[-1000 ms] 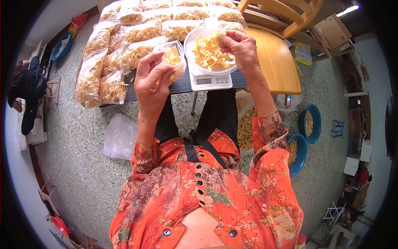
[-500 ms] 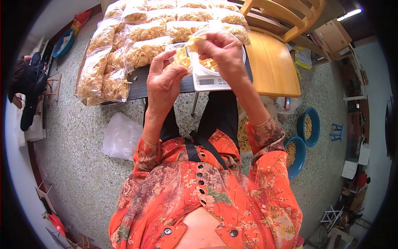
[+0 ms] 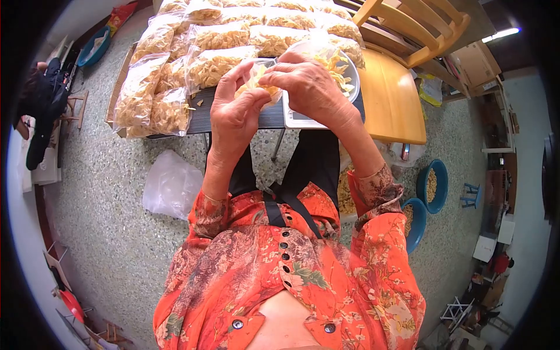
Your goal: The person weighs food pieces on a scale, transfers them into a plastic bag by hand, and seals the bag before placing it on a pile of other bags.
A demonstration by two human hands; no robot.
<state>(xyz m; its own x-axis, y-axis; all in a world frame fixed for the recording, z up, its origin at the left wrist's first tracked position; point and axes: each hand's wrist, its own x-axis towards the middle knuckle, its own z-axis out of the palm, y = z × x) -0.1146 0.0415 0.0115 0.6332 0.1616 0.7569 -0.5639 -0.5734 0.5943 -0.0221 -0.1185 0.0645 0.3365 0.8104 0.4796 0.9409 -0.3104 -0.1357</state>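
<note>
Plastic bag [image 3: 258, 73] between two hands, bowl [image 3: 353, 79] beyond to the right

Nearest are the red sleeves [image 3: 379, 189], one on each side, reaching forward over dark trousers [image 3: 318, 160]. The left hand [image 3: 234, 111] holds the bag, its thumb and fingers drawn close together on it. Pale strips [image 3: 256, 84] show through the clear plastic. The right hand [image 3: 315, 87] bends in from the right, back upward, its fingers curled at the bag's mouth; whether they pinch any strips I cannot tell, as the knuckles hide the tips.

Everything hangs on where the right hand sits: the bag lies just to its left, almost under its fingers, while the bowl lies just past it, far and to the right. That makes the right hand the nearer one to the bowl, with the left hand farther off on the other side of the bag. The bag's long axis cannot be made out, since both hands cover parts of it.

Under the bowl, the white scale [image 3: 300, 121] shows its near edge, most of its front hidden by the right hand. More strips fill part of the bowl. Dark table [image 3: 201, 114] shows left of the left hand, and beyond it filled bags [image 3: 219, 64] lie in rows. A wooden chair [image 3: 391, 96] stands to the right.
</note>
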